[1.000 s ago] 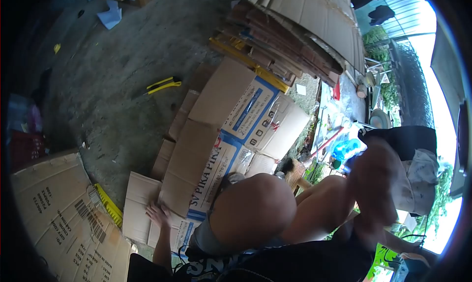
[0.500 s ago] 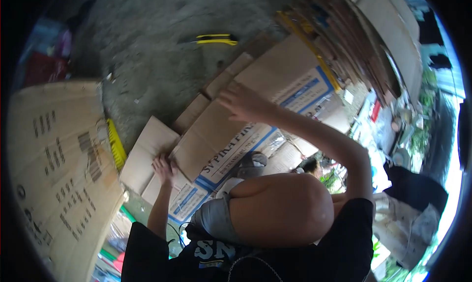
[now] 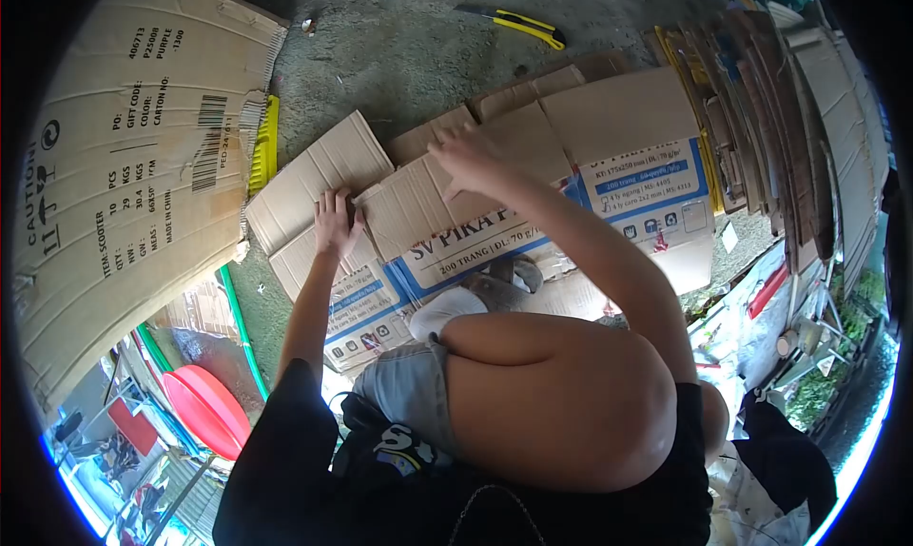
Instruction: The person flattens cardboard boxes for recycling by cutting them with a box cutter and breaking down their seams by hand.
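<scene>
A flattened cardboard box (image 3: 447, 208) with blue print lies on the ground in front of my bent knee, its flaps toward the far side. My left hand (image 3: 337, 224) rests on it near a plain flap (image 3: 323, 165) at the left, fingers lying on the cardboard. My right hand (image 3: 468, 162) is spread over the middle flaps, its fingertips at their far edge. Both hands look open, and neither grasps anything. Past the box, a yellow and black utility knife (image 3: 528, 29) lies on the floor with its blade out. My shoe (image 3: 499, 284) is against the printed side.
At the left stands a large printed carton (image 3: 143, 165), with a yellow object (image 3: 264, 145) beside its edge. Stacked cardboard sheets (image 3: 761, 118) stand at the right. A red round object (image 3: 204, 408) and a green pole (image 3: 242, 332) are at the lower left.
My view has swung, so the knife and box sit farther right and the left carton shows more. Both hands stay on the cardboard, with little visible change in their pose.
</scene>
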{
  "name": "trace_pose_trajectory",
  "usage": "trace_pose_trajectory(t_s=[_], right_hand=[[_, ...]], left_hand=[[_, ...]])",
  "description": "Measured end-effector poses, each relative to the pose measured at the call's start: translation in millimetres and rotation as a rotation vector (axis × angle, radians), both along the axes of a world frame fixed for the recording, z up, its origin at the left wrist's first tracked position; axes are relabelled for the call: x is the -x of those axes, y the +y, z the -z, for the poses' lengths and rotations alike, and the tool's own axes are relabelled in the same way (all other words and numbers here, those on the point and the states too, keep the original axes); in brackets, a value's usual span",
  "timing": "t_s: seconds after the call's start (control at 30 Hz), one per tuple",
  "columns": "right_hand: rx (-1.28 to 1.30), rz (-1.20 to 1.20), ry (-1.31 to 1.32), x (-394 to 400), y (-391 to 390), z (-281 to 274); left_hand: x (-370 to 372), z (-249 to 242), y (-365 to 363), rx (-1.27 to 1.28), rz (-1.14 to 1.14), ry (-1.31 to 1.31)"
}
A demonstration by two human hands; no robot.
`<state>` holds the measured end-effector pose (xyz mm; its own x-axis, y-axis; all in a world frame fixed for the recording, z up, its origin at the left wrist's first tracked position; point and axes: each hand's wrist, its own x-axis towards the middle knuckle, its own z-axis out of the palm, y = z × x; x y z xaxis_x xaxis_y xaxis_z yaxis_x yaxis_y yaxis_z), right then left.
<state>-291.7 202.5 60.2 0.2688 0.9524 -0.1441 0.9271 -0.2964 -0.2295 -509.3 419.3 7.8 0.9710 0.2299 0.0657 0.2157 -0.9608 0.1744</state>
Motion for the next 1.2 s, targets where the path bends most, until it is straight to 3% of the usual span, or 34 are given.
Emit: trace_pose_trajectory(t_s=[0.13, 0.23, 0.3, 0.37, 0.43, 0.5, 0.57, 0.63, 0.73, 0.8, 0.93, 1.03, 1.1, 1.2], right_hand=[[0.236, 0.130, 0.182, -68.6, -54.8, -37.3], [0.119, 0.003, 0.057, -97.4, -99.6, -44.7], [0.081, -0.005, -0.160, -96.9, -113.0, -38.4], [-0.006, 0.044, -0.089, -98.3, -137.0, -18.2], [-0.100, 0.095, -0.032, -109.8, -158.5, -19.6], [-0.173, 0.344, 0.048, -110.5, -193.5, -38.3], [-0.213, 0.538, -0.141, -119.6, -241.7, -46.5], [-0.392, 0.850, -0.141, -133.4, -303.8, -14.1], [-0.412, 1.089, -0.112, -128.0, -380.1, 24.0], [-0.281, 0.983, 0.381, -125.6, -410.3, 25.2], [-0.253, 0.961, 0.635, -99.1, -408.1, 2.5], [-0.248, 1.036, 0.456, -79.7, -406.0, 30.9], [-0.318, 1.050, 0.539, -90.1, -416.3, 54.7], [-0.206, 0.966, 0.710, -93.6, -417.9, 64.8]], left_hand=[[0.2, 1.5, -1.2, -0.039, 0.016, -0.010], [0.2, -5.9, -5.7, -0.026, -0.035, 0.053], [18.2, -9.3, -7.2, -0.014, -0.110, 0.064], [53.3, -25.2, -11.9, -0.158, -0.416, -0.202], [123.4, -8.7, 5.7, -0.301, -0.856, -0.096], [186.6, -10.7, 11.2, -0.019, -1.152, -0.044], [242.8, 12.0, 25.4, 0.461, -1.346, 0.003], [237.7, -22.7, -3.1, 1.057, -1.285, 0.092], [235.9, -28.3, -7.8, 0.912, -1.207, 0.174], [229.5, -33.0, -2.6, 0.954, -1.227, 0.221], [249.5, -15.6, 28.3, 1.053, -1.257, 0.342], [254.6, -10.1, 31.8, 1.032, -1.230, 0.315], [249.5, -6.8, 31.4, 0.957, -1.290, 0.298], [250.8, -16.2, 19.4, 0.980, -1.295, 0.219]])
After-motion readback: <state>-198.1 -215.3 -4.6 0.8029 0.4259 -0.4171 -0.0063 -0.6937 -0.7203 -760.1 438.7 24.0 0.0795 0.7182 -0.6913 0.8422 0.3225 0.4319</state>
